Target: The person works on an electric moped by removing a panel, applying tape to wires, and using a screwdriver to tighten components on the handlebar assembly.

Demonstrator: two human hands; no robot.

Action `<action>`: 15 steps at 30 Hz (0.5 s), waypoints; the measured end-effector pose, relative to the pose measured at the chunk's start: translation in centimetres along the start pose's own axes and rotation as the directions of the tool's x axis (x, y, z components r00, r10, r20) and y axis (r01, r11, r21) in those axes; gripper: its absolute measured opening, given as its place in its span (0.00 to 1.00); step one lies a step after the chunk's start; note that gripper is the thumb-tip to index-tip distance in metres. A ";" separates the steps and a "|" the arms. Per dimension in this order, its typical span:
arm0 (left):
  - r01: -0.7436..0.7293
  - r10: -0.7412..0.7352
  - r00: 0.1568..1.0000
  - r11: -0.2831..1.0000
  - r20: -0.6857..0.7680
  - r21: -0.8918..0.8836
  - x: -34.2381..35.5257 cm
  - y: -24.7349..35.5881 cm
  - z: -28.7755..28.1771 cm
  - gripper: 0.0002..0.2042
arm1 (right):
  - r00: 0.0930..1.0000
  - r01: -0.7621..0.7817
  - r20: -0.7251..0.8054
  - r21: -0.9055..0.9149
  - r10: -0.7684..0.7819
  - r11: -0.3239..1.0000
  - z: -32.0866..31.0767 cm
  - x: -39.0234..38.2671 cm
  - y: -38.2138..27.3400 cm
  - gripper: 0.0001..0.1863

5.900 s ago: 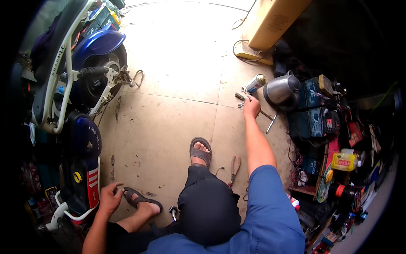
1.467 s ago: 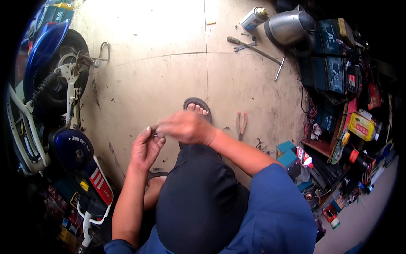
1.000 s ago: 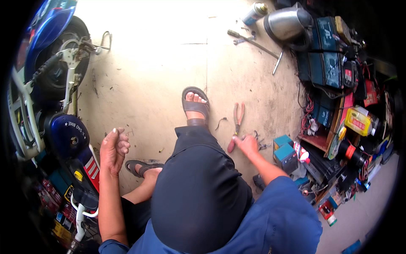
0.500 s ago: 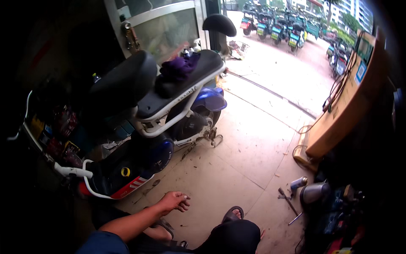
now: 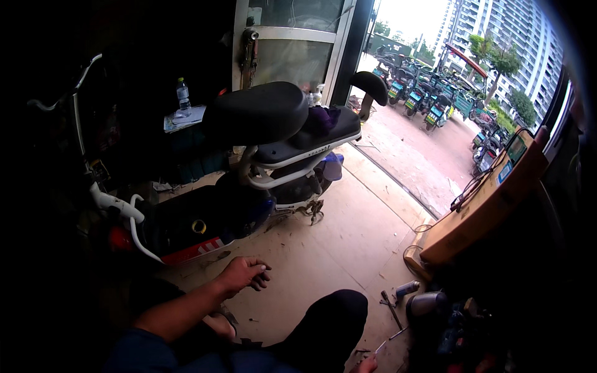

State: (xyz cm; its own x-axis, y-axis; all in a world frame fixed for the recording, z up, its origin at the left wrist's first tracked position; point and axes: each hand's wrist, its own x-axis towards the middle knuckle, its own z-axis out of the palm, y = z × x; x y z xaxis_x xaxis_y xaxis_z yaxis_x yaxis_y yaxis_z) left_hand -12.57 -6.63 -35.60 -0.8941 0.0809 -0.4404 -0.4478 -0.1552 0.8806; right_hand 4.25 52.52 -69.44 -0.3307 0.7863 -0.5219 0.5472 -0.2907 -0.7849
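Note:
My left hand (image 5: 246,275) hangs over the tiled floor, its fingers loosely bent and apart with nothing seen in them. It is nearest to the white, red and black electric scooter (image 5: 179,252), which has a yellow tape-like ring (image 5: 198,226) on its footboard. At the lower edge, only part of my right hand (image 5: 365,365) shows. A thin white stick (image 5: 380,347) sticks out from its fingertips; its kind is too small to tell. Beyond that lie a dark wrench-like tool (image 5: 392,308) and a thin metal rod (image 5: 398,334).
A spray can (image 5: 407,288) and a grey rounded container (image 5: 428,303) are at the right, beside dark clutter. A tall cardboard box (image 5: 474,198) stands by the doorway. A water bottle (image 5: 183,94) rests on papers behind the scooter. Parked scooters (image 5: 423,99) line the pavement outside.
My view has tilted up and turned left, showing more of the street. My right hand has come into view with the thin white stick. My left hand keeps much the same pose.

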 end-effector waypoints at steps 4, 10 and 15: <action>-0.025 0.020 0.998 0.996 -0.056 -0.090 -4.4 1.6 -1.1 0.12 | 0.975 0.109 -0.157 -0.285 -0.159 0.952 1.8 -3.7 -2.5 0.18; -0.065 0.030 0.995 0.925 -0.099 -0.373 -9.6 4.4 -3.7 0.13 | 0.878 -0.209 0.439 -0.008 0.191 0.978 7.6 -0.6 -12.4 0.14; -0.227 0.138 0.965 0.865 -0.222 -0.447 -11.6 5.6 -6.2 0.14 | 0.652 0.217 0.661 0.307 -0.372 0.927 18.4 -18.4 -29.1 0.11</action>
State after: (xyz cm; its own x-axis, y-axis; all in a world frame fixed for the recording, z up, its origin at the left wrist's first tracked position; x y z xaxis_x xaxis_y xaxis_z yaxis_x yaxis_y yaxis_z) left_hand -4.74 -14.53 -26.66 -0.9255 -0.1624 -0.3423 -0.1859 -0.5927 0.7837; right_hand -19.76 36.54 -43.15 -0.9270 0.2609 -0.2695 0.1993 -0.2662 -0.9431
